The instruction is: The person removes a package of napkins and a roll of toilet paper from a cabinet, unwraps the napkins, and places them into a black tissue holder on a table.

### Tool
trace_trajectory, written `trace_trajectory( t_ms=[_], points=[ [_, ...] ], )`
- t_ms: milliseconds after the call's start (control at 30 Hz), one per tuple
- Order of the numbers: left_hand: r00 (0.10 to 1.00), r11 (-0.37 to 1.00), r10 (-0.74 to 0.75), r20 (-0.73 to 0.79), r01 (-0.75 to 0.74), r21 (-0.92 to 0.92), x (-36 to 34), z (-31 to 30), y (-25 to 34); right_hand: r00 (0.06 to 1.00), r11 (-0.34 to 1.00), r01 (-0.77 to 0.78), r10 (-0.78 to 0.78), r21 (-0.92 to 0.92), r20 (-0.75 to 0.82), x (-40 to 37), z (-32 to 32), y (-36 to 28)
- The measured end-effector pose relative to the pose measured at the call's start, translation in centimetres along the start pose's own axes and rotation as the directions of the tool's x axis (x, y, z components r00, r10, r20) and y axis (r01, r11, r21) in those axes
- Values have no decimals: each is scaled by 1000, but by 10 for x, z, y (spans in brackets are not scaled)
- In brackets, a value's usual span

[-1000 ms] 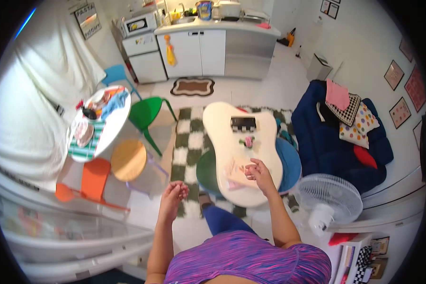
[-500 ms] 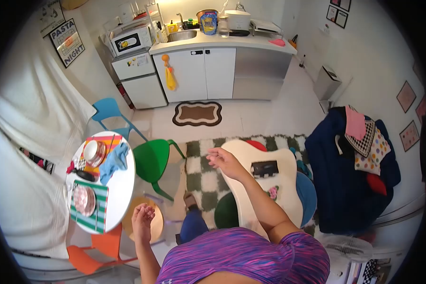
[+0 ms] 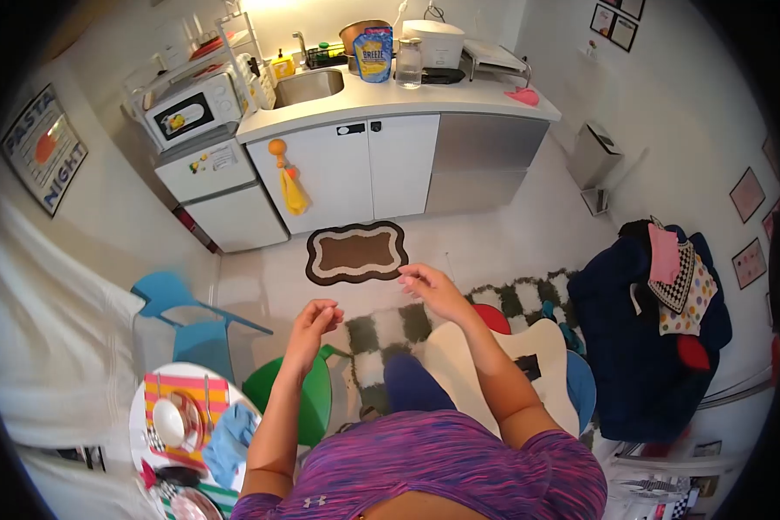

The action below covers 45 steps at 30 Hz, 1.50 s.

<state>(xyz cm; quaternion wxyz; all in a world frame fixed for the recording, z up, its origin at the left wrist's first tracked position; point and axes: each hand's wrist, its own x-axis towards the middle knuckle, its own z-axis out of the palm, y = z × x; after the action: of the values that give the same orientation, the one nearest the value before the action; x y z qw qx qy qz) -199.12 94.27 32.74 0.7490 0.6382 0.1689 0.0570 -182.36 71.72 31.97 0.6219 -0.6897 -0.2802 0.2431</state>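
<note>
Nothing is seen held by the left hand (image 3: 308, 333) or the right hand (image 3: 438, 293); on both, the fingers are loosely curled and slightly apart, raised perhaps for balance. The green chair (image 3: 316, 400) is placed below the left hand, partly hidden by the forearm (image 3: 275, 412). The mat (image 3: 354, 250) is laid beyond the right fingers, before the bench (image 3: 355, 100), presumably to catch drips.

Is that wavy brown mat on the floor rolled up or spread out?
Spread out. The mat lies flat on the floor, showing its wavy dark border and brown middle, with no rolled edge in view.
</note>
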Motion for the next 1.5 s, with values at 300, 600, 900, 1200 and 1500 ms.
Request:
trace_trajectory(
  t_ms=[300,600,900,1200,1500],
  points=[
    [998,998,-59,20,59,-7,267,-19,17,995,912,67,-91,-405,-40,341,-112,110],
    [986,986,-163,21,161,48,502,16,33,905,277,62,-421,-959,-63,628,-168,169],
    [967,953,-244,-74,253,168,592,-18,-20,899,531,127,-419,-838,-130,598,-166,162],
    [948,591,318,26,-220,776,691,-8,-29,817,628,41,-468,-777,-335,437,-224,156],
    [704,-31,665,249,-307,951,752,-6,-42,542,540,-414,-501,-733,-675,386,-284,177]
  ],
)
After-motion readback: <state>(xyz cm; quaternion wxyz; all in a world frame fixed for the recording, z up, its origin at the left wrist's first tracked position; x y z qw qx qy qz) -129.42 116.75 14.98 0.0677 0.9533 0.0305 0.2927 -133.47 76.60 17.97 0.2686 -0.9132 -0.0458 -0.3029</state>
